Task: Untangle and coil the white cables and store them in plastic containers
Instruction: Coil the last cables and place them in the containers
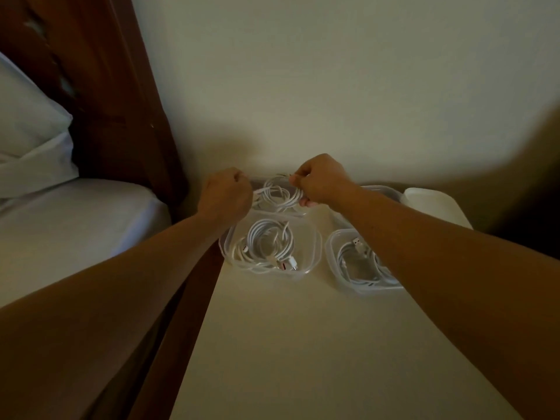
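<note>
A coiled white cable (280,195) hangs between both hands above a clear plastic container (257,181) at the back of the table. My left hand (225,197) grips the coil's left side with curled fingers. My right hand (321,181) pinches its right side. In front, a second clear container (315,247) holds a coiled white cable (268,247) with a plug. To the right, a third container (331,253) holds another white cable (357,262), partly hidden by my right forearm.
The cream table (303,344) stands against a pale wall. A fourth container (385,192) and a white lid or box (430,204) sit at the back right. A bed with white sheets (75,225) and a dark wooden headboard (115,116) lies to the left.
</note>
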The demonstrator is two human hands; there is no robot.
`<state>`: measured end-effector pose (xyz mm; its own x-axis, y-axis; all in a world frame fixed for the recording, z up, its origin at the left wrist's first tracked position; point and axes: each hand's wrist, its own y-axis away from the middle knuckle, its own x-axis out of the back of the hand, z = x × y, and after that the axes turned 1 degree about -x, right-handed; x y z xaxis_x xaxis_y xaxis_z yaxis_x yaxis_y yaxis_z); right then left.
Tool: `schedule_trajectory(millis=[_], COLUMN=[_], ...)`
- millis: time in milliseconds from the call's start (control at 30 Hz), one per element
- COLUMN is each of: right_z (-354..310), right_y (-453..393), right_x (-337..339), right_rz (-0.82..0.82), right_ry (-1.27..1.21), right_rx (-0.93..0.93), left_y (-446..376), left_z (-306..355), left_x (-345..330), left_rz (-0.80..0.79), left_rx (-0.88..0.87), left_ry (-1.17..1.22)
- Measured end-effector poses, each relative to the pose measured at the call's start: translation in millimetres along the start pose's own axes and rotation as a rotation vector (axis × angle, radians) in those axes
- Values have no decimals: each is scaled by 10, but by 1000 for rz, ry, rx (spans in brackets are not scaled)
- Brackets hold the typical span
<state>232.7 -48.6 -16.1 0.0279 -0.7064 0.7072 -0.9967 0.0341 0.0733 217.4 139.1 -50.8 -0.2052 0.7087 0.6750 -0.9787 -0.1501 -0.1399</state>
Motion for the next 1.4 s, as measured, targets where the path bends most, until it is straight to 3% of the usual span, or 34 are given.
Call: schedule_trajectory(millis=[133, 333, 633, 967, 1233, 1400], right_z=[5, 60, 37, 22, 108, 397], right_y=[-97, -169, -248, -287, -126, 251], right_x=[-67, -177, -244, -316, -163, 289], right_rz=[26, 98, 156, 110, 171, 279], right_ry=[124, 349, 257, 470, 296, 116], right_rx=[66, 18, 11, 50, 69, 41], left_y=[11, -49, -111, -99, 63, 413], left_z=[-15, -97, -100, -94, 64, 386], left_x=[-8, -22, -37, -61, 8, -179], left_rz=[-24, -28, -34, -61, -50, 24], left_rx=[1, -49, -76, -56, -116, -343], left_ry=[60, -16, -84, -114, -145, -189])
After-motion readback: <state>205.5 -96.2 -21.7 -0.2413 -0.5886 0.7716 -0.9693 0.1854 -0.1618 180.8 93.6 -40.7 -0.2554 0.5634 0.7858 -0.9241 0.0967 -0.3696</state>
